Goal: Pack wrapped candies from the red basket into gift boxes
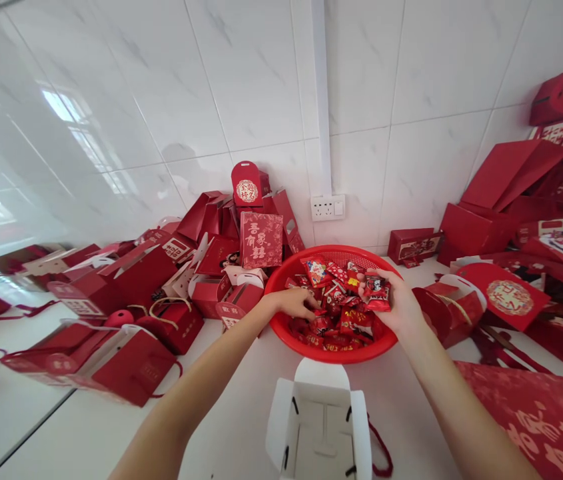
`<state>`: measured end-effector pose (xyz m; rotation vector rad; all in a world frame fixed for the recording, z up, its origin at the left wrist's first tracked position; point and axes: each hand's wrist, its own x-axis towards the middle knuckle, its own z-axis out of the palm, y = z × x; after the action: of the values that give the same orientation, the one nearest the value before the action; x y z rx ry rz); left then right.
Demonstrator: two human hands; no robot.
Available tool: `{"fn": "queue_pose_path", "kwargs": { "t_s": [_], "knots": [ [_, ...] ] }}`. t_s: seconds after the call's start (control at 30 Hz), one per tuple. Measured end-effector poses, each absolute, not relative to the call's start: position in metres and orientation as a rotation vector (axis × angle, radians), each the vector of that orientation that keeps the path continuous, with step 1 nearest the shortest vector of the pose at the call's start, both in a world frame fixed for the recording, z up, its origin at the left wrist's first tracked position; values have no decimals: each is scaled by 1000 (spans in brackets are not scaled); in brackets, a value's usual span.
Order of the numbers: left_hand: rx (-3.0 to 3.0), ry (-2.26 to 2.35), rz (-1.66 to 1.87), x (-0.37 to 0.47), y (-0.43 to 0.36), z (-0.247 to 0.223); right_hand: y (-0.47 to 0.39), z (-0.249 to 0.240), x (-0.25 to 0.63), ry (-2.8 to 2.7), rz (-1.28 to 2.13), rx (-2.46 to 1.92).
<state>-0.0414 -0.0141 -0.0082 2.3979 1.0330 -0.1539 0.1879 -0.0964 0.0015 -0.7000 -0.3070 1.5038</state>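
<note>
A red plastic basket full of small, shiny wrapped candies stands against the wall side of the table. My right hand, over the basket's right side, is closed around a red candy packet with dark print; whether more than one is in it I cannot tell. Inside the basket at the left, my left hand has its fingers curled down onto a red wrapped candy. Below the basket sits an unfolded white-lined gift box, flaps spread and inside bare, with a dark red cord at its right.
Piles of red gift boxes crowd the left, and more boxes are stacked at the right. A flat red box lies near my right forearm. Behind the basket, a wall socket sits on white tiles.
</note>
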Motion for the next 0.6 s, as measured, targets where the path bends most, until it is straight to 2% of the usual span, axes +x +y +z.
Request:
{"fn": "queue_pose_path", "kwargs": {
  "t_s": [0.6],
  "knots": [
    [2352,1037,-269,-41,-12,-8,-101,3,186,-331,1517,-713]
  ]
}}
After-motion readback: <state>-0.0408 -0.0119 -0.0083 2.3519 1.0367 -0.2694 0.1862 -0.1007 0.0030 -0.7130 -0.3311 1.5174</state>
